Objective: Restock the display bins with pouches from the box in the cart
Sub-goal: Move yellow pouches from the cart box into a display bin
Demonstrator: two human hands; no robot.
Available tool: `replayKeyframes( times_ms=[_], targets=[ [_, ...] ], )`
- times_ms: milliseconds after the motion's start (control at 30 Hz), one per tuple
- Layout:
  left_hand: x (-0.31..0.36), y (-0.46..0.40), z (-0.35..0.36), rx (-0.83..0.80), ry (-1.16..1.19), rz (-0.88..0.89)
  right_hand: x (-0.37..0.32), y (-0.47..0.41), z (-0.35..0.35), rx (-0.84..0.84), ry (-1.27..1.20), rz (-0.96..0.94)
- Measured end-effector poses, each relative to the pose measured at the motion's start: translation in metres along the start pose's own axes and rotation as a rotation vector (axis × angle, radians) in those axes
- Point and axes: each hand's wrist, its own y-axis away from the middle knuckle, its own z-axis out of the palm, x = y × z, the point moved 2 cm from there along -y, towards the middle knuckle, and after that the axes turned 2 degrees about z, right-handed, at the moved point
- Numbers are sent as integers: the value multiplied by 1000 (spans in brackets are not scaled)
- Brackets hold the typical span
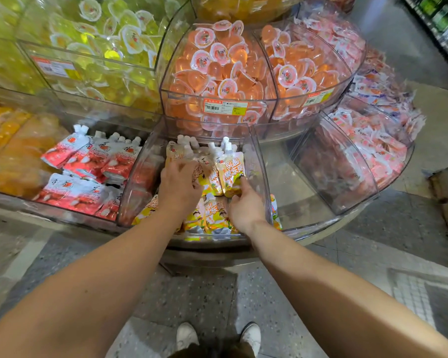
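Head view: single wide-angle camera, worn, facing forward and down.
Looks steeply over both forearms onto the clear display bins [259, 161] close ahead; floor [192, 293] and shoes [186, 334] at bottom edge; edges curve.
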Motion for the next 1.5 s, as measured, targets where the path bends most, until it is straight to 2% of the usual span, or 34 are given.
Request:
replayKeyframes(
  times_ms=[100, 300, 500, 633, 733, 867, 1033, 1267, 1500],
  targets=[
    [-7, 0, 9, -178, -147, 33, 1, -2, 1, -71, 87, 33],
    [-8, -8, 10, -290, -256, 101, -1, -3, -2, -73, 92, 74],
    [21, 5, -15, -178, -237, 72, -12, 21, -13, -71, -1, -86],
    [68, 5, -36, -90, -292, 107, -29, 34, -57, 64, -30, -319],
    [115, 11, -37, -76, -282, 126, -11, 38, -116, 164, 50, -359],
    [215, 43, 6, -116, -227, 232, 76, 48, -211, 250, 169, -255],
    [370, 103, 98, -254, -217, 488, 202, 73, -334, 402, 241, -88],
    [558, 185, 225, -405, -291, 812, 376, 128, -473, 595, 199, 228],
    [708, 238, 354, -583, -340, 1077, 524, 156, -569, 695, 96, 481]
  ],
)
